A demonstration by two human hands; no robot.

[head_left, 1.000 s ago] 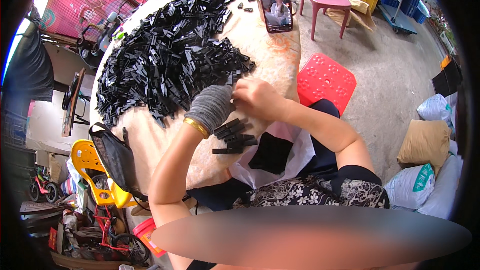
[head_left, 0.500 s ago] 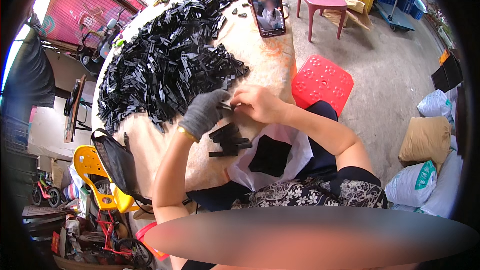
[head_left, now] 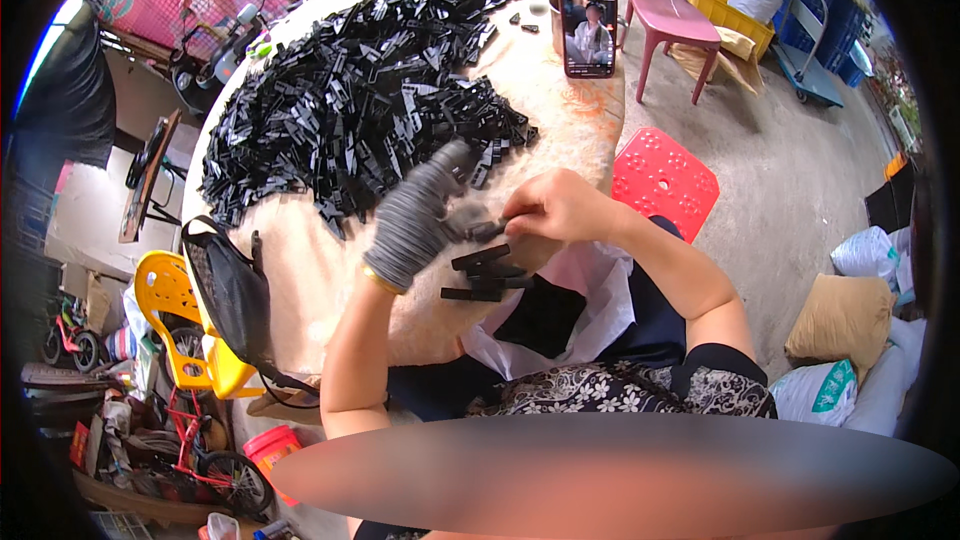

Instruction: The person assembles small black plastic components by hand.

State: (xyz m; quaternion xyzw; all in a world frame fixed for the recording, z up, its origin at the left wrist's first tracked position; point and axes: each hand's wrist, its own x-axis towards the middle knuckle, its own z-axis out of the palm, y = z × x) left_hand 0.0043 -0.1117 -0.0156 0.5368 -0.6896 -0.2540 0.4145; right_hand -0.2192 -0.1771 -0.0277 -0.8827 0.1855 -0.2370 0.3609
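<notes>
A large heap of small black plastic pieces (head_left: pixel 350 110) covers much of the cloth-topped table (head_left: pixel 300 290). My left hand (head_left: pixel 415 220), in a grey knit glove, is at the heap's near edge, its fingers spread and blurred. My bare right hand (head_left: pixel 565 205) has thumb and fingertips pinched on a small dark piece (head_left: pixel 488 231), partly hidden, beside the gloved thumb. Just below both hands lies a small group of black pieces (head_left: pixel 485 275) at the table edge. An open white plastic bag (head_left: pixel 610 300), dark inside, rests at my lap.
A phone (head_left: pixel 588 28) playing video leans on a cup at the table's far right. A red stool (head_left: pixel 665 180) stands to the right, a maroon chair (head_left: pixel 675 30) behind it. A black bag (head_left: pixel 225 280) hangs by a yellow chair (head_left: pixel 170 290) on the left. Filled sacks (head_left: pixel 840 315) lie far right.
The view has shifted, so the table sits differently in it. My hands, close together before at a small piece, have parted a little; the gloved fingers have spread toward the heap.
</notes>
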